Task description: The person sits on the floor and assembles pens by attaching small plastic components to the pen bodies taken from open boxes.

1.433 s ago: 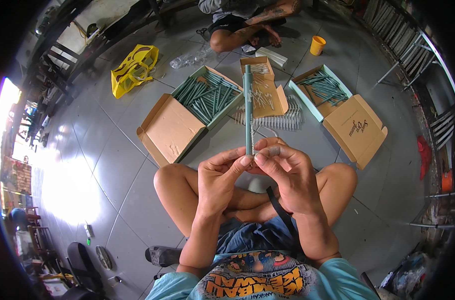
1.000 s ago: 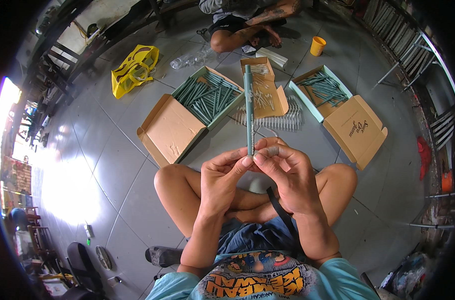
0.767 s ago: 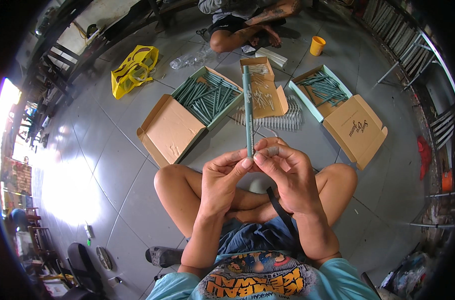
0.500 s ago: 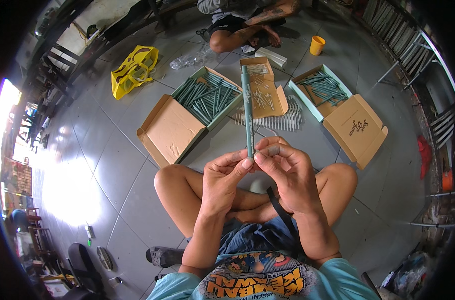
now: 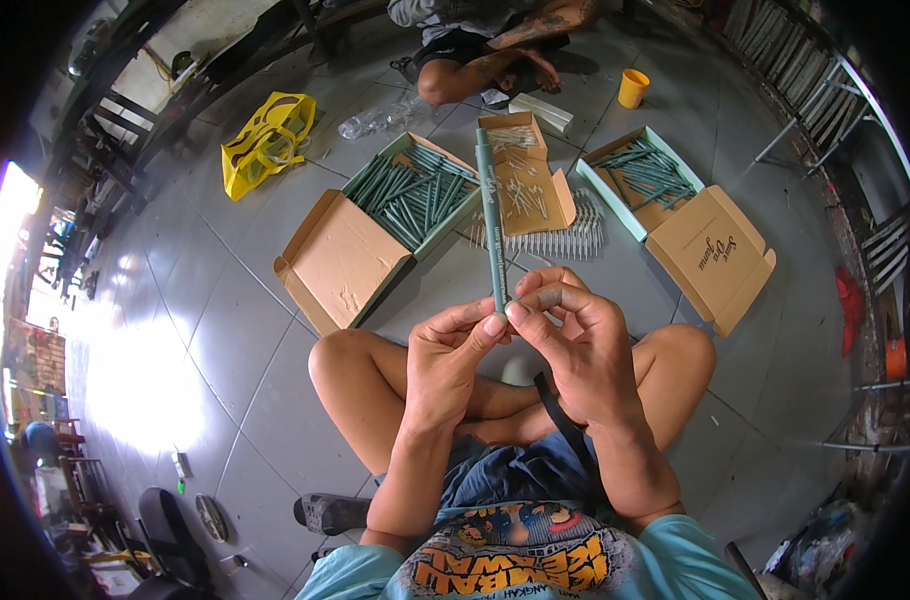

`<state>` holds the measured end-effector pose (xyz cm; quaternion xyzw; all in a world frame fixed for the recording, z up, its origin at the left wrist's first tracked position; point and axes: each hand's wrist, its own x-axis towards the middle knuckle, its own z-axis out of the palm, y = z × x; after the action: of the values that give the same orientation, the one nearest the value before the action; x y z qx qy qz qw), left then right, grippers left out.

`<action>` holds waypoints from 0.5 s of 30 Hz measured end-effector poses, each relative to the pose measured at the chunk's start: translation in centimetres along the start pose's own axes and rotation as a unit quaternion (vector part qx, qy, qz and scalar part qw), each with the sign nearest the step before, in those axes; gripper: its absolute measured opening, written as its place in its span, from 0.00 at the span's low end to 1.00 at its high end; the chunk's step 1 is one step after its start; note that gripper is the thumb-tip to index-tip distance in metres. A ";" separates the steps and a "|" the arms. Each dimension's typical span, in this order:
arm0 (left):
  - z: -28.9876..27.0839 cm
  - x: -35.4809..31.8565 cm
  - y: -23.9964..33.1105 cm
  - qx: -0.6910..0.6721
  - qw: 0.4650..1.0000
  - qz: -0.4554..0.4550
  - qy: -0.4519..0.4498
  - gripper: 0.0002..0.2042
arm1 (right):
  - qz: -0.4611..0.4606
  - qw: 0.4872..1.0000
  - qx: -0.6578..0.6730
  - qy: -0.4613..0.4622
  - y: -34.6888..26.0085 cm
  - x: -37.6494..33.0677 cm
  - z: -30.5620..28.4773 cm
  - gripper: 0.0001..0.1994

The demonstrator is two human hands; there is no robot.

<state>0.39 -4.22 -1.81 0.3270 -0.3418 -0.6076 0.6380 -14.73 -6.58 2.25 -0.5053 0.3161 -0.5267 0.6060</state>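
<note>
A slim grey-green pen with pale print along its barrel stands up between my hands, its far end pointing away from me. My left hand pinches its lower end between thumb and finger. Against the same end, my right hand presses thumb and fingertips, its other fingers curled. Beyond on the left, an open box holds many similar green pens. Farther right, another open box has fewer pens. Between them, a small brown box contains small whitish pieces.
Clear, thin pieces lie in a row by the small box. A yellow bag, a clear plastic bottle and a yellow cup sit farther out on the tiled floor. Opposite me sits another person. My crossed legs are below my hands.
The pen has turned slightly in my fingers, and its far end leans a little more to the left. Both hands keep their pinch on its near end.
</note>
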 end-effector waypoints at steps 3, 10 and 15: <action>0.0 0.0 -0.1 -0.001 1.000 0.000 0.004 0.11 | -0.006 1.000 0.003 -0.004 0.2 0.0 -0.1 0.07; 0.1 -0.1 0.0 0.003 1.000 0.003 0.008 0.11 | -0.004 1.000 0.000 -0.008 0.2 0.0 -0.1 0.07; 0.0 0.0 0.0 0.007 1.000 0.004 0.007 0.11 | -0.007 1.000 0.000 -0.011 0.2 0.0 -0.2 0.07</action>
<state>0.38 -4.17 -1.75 0.3350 -0.3426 -0.6004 0.6403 -14.88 -6.69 2.02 -0.5133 0.3054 -0.5253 0.6061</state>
